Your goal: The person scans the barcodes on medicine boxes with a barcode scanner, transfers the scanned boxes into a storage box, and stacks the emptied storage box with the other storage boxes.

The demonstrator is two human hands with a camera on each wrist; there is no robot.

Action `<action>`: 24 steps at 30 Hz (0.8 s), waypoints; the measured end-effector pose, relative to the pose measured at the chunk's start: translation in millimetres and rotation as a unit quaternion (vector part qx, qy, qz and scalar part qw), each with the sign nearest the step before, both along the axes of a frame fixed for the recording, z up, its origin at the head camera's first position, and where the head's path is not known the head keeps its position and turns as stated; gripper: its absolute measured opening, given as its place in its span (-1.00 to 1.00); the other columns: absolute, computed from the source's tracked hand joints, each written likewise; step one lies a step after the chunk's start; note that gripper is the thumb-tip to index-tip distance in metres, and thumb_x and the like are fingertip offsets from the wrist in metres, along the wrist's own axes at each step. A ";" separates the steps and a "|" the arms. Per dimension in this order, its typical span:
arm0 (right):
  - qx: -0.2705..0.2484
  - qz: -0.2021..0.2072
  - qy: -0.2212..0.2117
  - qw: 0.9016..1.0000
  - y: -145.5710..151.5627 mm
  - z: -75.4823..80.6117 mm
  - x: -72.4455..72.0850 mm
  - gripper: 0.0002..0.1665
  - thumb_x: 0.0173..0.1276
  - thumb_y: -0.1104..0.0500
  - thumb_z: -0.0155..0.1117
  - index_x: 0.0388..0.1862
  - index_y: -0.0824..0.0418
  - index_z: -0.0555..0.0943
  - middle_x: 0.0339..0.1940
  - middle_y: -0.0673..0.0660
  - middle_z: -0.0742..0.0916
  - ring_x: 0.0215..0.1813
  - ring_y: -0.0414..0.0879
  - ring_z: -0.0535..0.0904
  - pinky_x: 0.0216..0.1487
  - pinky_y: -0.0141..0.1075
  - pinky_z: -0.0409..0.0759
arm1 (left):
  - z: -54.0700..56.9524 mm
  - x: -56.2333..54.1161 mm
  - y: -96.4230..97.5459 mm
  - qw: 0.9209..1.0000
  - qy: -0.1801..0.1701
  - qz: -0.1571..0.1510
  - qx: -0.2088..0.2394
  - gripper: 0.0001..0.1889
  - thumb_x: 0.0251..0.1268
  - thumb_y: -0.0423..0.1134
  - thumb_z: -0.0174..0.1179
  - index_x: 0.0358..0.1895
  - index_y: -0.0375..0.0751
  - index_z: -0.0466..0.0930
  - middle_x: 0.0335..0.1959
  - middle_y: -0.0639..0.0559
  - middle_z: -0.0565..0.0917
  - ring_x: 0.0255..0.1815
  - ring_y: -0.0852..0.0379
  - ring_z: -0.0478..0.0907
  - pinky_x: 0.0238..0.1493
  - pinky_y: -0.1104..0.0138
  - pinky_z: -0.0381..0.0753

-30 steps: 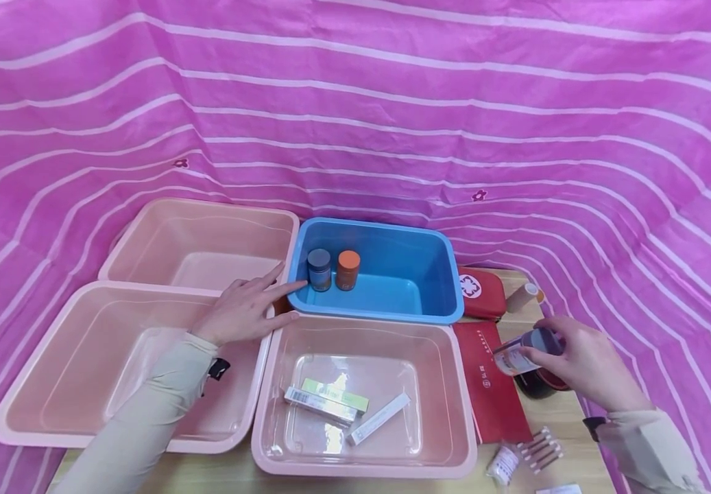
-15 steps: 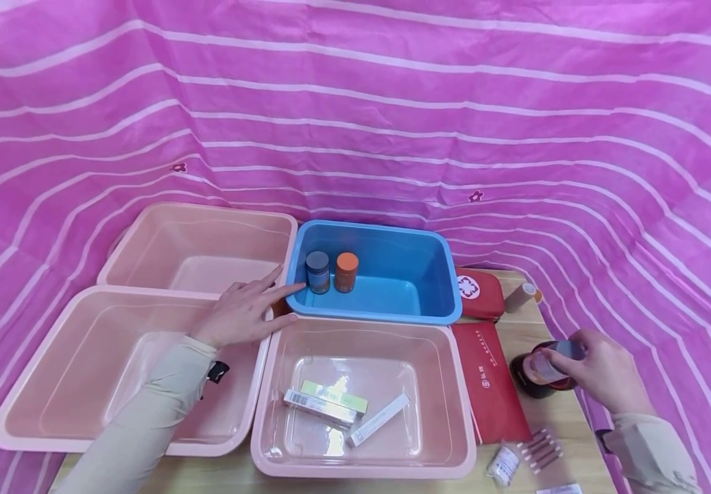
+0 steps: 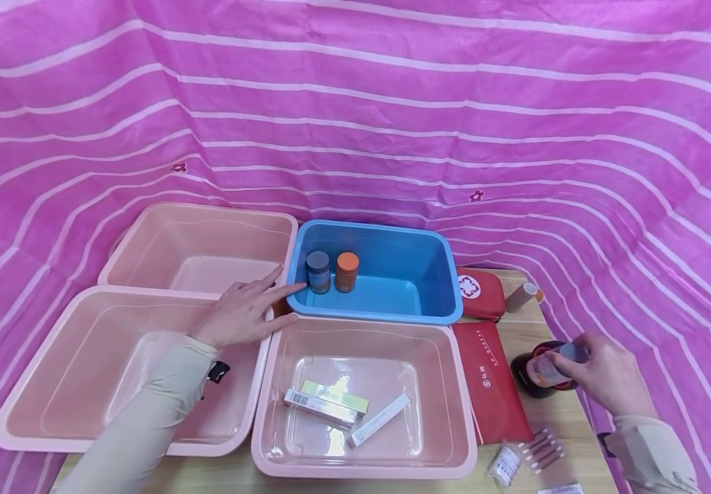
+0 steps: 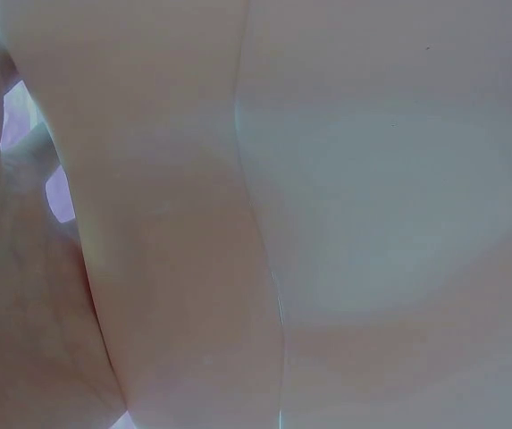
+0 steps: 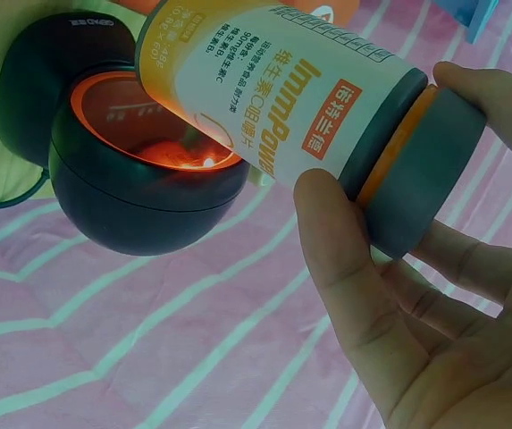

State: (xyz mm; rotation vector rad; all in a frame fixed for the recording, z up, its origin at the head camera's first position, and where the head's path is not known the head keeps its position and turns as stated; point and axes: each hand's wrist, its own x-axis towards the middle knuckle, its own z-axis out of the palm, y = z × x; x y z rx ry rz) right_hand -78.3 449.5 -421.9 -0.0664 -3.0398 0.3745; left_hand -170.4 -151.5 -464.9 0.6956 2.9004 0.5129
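My right hand (image 3: pixel 611 374) pinches a vitamin C tablet bottle (image 5: pixel 273 89) by its dark grey cap, thumb on one side and fingers on the other. The bottle is tilted, its white and orange label facing the right wrist camera. Its base end is over the red-lit window of a round black barcode scanner (image 5: pixel 139 197). My left hand (image 3: pixel 240 319) rests with fingers spread across the meeting rims of the bins, one fingertip at the blue bin (image 3: pixel 380 319). In that bin stand a grey-capped bottle (image 3: pixel 318 271) and an orange-capped bottle (image 3: pixel 347 272).
A pink bin (image 3: pixel 364 470) in front holds several slim boxes (image 3: pixel 324 408). Two more pink bins (image 3: pixel 127 449) stand at left. Right of them lie a red pouch (image 3: pixel 493 384), a red case (image 3: pixel 485 293), a tube (image 3: pixel 520 297), a small white packet (image 3: pixel 504 465) and brown-red sticks (image 3: pixel 541 451).
My right hand has moved slightly right and down with the bottle, from above the pouch's edge to over the scanner. The left hand stays where it was.
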 end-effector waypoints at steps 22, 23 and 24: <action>-0.028 0.061 0.046 0.997 -44.9 24.0 -7.3 -0.45 0.11 -0.08 0.62 -0.17 0.32 0.66 -0.40 0.18 0.74 -0.42 -0.03 0.60 -0.45 -0.19 0.50 | 0.7 0.5 -0.8 1.000 0.000 0.002 0.000 -0.26 0.35 0.39 0.13 0.57 0.40 0.24 0.68 -0.18 0.09 0.52 -0.35 0.33 0.39 -0.24 0.34; -0.032 0.066 0.053 0.996 -49.0 26.7 -7.7 -0.45 0.11 -0.08 0.63 -0.16 0.30 0.66 -0.39 0.18 0.74 -0.42 -0.03 0.59 -0.46 -0.20 0.50 | 0.6 0.5 -0.6 1.000 0.000 0.003 0.000 -0.26 0.35 0.39 0.13 0.58 0.40 0.25 0.68 -0.18 0.09 0.53 -0.35 0.32 0.40 -0.25 0.33; -0.035 0.070 0.060 0.995 -53.4 29.4 -8.2 -0.46 0.10 -0.08 0.63 -0.16 0.28 0.66 -0.39 0.17 0.74 -0.42 -0.05 0.59 -0.46 -0.22 0.49 | 0.7 0.8 -0.4 1.000 0.000 0.003 0.001 -0.26 0.35 0.39 0.13 0.58 0.39 0.25 0.68 -0.18 0.09 0.53 -0.35 0.31 0.40 -0.27 0.32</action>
